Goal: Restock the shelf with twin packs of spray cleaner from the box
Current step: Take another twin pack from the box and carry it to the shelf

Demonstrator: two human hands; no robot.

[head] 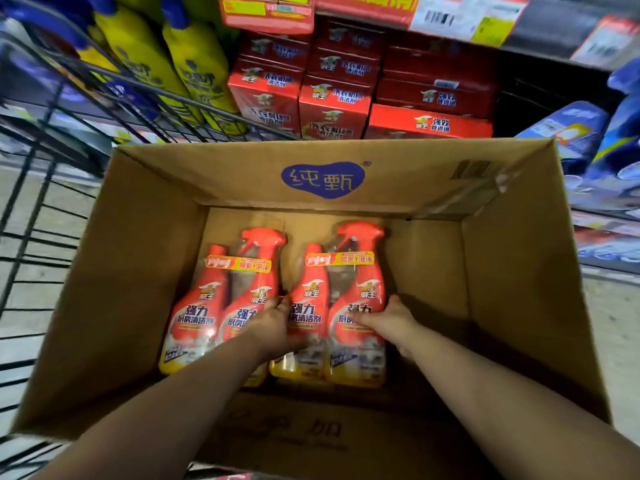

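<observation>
Two twin packs of red spray cleaner lie flat on the bottom of an open cardboard box [138,271]. The left twin pack [214,306] lies untouched, apart from my left wrist crossing its lower right corner. My left hand [270,327] reaches into the gap between the packs, with its fingers curled on the left edge of the right twin pack [346,271]. My right hand [391,320] grips that pack's right edge, thumb across the label. The pack still lies on the box floor.
The box sits in a black wire cart [34,202]. Behind it the shelf holds stacked red cleaner cartons [332,98], yellow bottles [194,64] to the left and blue packs [606,150] to the right. The right half of the box floor is bare.
</observation>
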